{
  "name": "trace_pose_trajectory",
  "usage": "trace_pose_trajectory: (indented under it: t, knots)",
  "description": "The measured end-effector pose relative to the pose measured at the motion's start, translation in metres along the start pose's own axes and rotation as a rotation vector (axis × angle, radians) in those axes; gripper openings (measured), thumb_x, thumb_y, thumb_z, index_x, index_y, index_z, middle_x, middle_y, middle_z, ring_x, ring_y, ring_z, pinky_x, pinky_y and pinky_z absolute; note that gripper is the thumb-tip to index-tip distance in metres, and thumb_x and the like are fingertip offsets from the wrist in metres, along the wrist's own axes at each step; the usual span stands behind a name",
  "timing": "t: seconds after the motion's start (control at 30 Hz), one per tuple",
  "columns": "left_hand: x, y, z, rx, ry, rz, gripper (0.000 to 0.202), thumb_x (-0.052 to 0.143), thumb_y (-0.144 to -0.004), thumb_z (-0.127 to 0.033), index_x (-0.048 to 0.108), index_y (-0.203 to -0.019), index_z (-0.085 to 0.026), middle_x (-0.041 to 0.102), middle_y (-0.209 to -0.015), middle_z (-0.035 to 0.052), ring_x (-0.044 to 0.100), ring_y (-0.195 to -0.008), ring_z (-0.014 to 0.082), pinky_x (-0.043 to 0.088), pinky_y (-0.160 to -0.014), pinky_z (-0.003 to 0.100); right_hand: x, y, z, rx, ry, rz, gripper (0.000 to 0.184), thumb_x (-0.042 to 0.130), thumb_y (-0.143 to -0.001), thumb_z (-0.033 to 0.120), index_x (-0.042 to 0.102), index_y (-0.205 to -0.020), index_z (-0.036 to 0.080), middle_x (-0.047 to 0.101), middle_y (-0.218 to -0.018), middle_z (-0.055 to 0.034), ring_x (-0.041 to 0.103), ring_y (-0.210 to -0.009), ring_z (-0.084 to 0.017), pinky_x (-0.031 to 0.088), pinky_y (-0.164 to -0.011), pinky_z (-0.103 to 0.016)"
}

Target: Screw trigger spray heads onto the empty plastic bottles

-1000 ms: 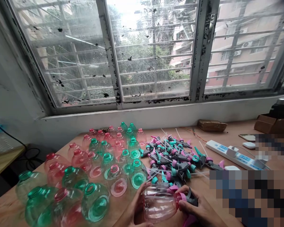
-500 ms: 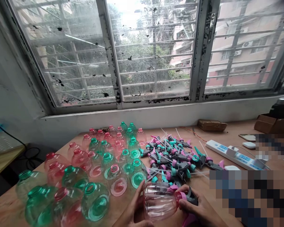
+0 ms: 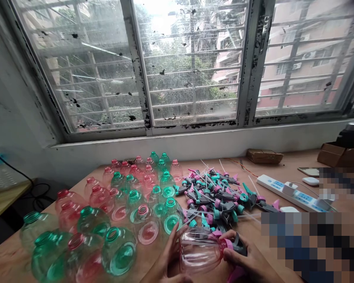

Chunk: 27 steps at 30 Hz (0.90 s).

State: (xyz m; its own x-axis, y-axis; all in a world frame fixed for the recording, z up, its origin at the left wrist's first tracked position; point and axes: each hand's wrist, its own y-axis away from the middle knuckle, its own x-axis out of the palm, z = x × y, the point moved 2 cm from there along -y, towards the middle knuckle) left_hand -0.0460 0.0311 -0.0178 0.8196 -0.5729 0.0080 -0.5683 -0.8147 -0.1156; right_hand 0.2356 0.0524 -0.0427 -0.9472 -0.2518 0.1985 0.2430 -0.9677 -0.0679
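At the bottom middle I hold a clear pink bottle (image 3: 199, 253) lying on its side. My left hand (image 3: 165, 263) wraps round its base end. My right hand (image 3: 247, 261) grips the pink collar and grey spray head (image 3: 234, 244) at the bottle's neck. Both hands are closed and cut off by the lower edge. Just beyond them lies a pile of loose spray heads (image 3: 215, 196) in pink, teal and grey with thin white tubes.
Several open pink and green bottles (image 3: 118, 212) stand packed on the left half of the wooden table (image 3: 283, 169). A white power strip (image 3: 292, 192), a small brown box (image 3: 264, 156) and cardboard boxes (image 3: 340, 155) sit at the right. A barred window fills the back.
The bottle has turned slightly in my hands and my left fingers have shifted up along its side. My right hand stays on the spray head.
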Motion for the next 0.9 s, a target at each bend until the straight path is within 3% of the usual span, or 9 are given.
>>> trace_pose_trajectory:
  t: [0.07, 0.13, 0.23, 0.37, 0.43, 0.53, 0.6, 0.77, 0.9]
  knots:
    - [0.002, 0.000, -0.002, -0.016, 0.029, 0.024, 0.095, 0.081, -0.084, -0.035, 0.022, -0.153, -0.062, 0.023, -0.176, -0.0096, 0.020, -0.164, 0.0290, 0.017, -0.134, 0.053, 0.000, 0.000, 0.000, 0.009, -0.002, -0.004, 0.041, 0.090, -0.072, 0.051, 0.072, -0.089, 0.018, 0.065, -0.063, 0.0034, 0.053, -0.057, -0.013, 0.037, -0.054, -0.023]
    - [0.001, -0.004, 0.002, 0.039, 0.027, 0.041, 0.094, 0.081, -0.085, -0.036, 0.022, -0.154, -0.060, 0.024, -0.176, -0.0083, 0.020, -0.164, 0.0311, 0.022, -0.133, 0.053, 0.000, 0.000, 0.000, 0.018, -0.008, -0.006, 0.042, 0.089, -0.073, 0.052, 0.071, -0.089, 0.017, 0.065, -0.062, 0.0032, 0.053, -0.056, -0.014, 0.037, -0.055, -0.023]
    - [-0.002, -0.009, 0.012, 0.117, -0.054, 0.034, 0.095, 0.077, -0.089, -0.036, 0.014, -0.155, -0.060, 0.030, -0.174, -0.0033, 0.039, -0.156, 0.0341, 0.034, -0.127, 0.055, 0.001, 0.000, 0.001, 0.028, -0.014, -0.009, 0.043, 0.089, -0.073, 0.052, 0.071, -0.091, 0.018, 0.066, -0.060, 0.0035, 0.054, -0.055, -0.014, 0.036, -0.055, -0.024]
    - [-0.004, -0.009, 0.016, 0.055, -0.111, -0.024, 0.109, 0.079, -0.086, -0.041, -0.001, -0.157, -0.057, 0.039, -0.169, 0.0027, 0.059, -0.140, 0.0312, 0.040, -0.122, 0.054, 0.001, 0.000, 0.002, 0.022, -0.013, -0.016, 0.043, 0.090, -0.070, 0.052, 0.073, -0.091, 0.018, 0.067, -0.064, 0.0032, 0.054, -0.058, -0.015, 0.037, -0.057, -0.024]
    - [-0.003, -0.005, 0.011, 0.055, -0.075, -0.019, 0.117, 0.086, -0.078, -0.043, 0.001, -0.158, -0.056, 0.036, -0.170, 0.0018, 0.054, -0.145, 0.0319, 0.037, -0.124, 0.052, 0.000, 0.000, 0.001, 0.012, -0.008, -0.021, 0.044, 0.091, -0.068, 0.053, 0.074, -0.090, 0.019, 0.066, -0.066, 0.0034, 0.054, -0.060, -0.015, 0.038, -0.058, -0.024]
    - [-0.001, -0.001, 0.004, 0.012, 0.005, 0.003, 0.102, 0.086, -0.080, -0.037, 0.021, -0.156, -0.056, 0.031, -0.174, -0.0035, 0.034, -0.159, 0.0310, 0.025, -0.132, 0.050, -0.001, -0.001, 0.000, 0.002, 0.006, -0.031, 0.045, 0.092, -0.067, 0.053, 0.075, -0.088, 0.018, 0.064, -0.065, 0.0035, 0.051, -0.059, -0.015, 0.036, -0.056, -0.024]
    - [0.000, -0.002, 0.004, -0.008, 0.034, 0.018, 0.095, 0.083, -0.083, -0.034, 0.025, -0.156, -0.054, 0.027, -0.176, -0.0039, 0.024, -0.163, 0.0308, 0.022, -0.133, 0.051, -0.001, -0.001, -0.001, -0.001, 0.009, -0.035, 0.045, 0.092, -0.067, 0.053, 0.075, -0.089, 0.018, 0.064, -0.065, 0.0033, 0.050, -0.059, -0.014, 0.035, -0.056, -0.024]
    - [-0.004, -0.009, 0.017, 0.117, 0.002, 0.037, 0.101, 0.082, -0.085, -0.028, 0.017, -0.156, -0.058, 0.029, -0.175, -0.0011, 0.033, -0.159, 0.0339, 0.024, -0.130, 0.060, -0.001, -0.001, -0.001, 0.003, -0.013, -0.019, 0.044, 0.091, -0.069, 0.054, 0.074, -0.089, 0.019, 0.065, -0.065, 0.0036, 0.053, -0.059, -0.015, 0.040, -0.058, -0.024]
    - [-0.007, -0.011, 0.024, 0.136, 0.027, 0.058, 0.113, 0.086, -0.079, -0.025, 0.010, -0.155, -0.061, 0.029, -0.174, -0.0015, 0.036, -0.158, 0.0353, 0.023, -0.129, 0.062, -0.001, -0.001, -0.001, 0.002, -0.007, -0.016, 0.045, 0.092, -0.067, 0.054, 0.074, -0.089, 0.018, 0.067, -0.068, 0.0025, 0.054, -0.062, -0.015, 0.041, -0.059, -0.024]
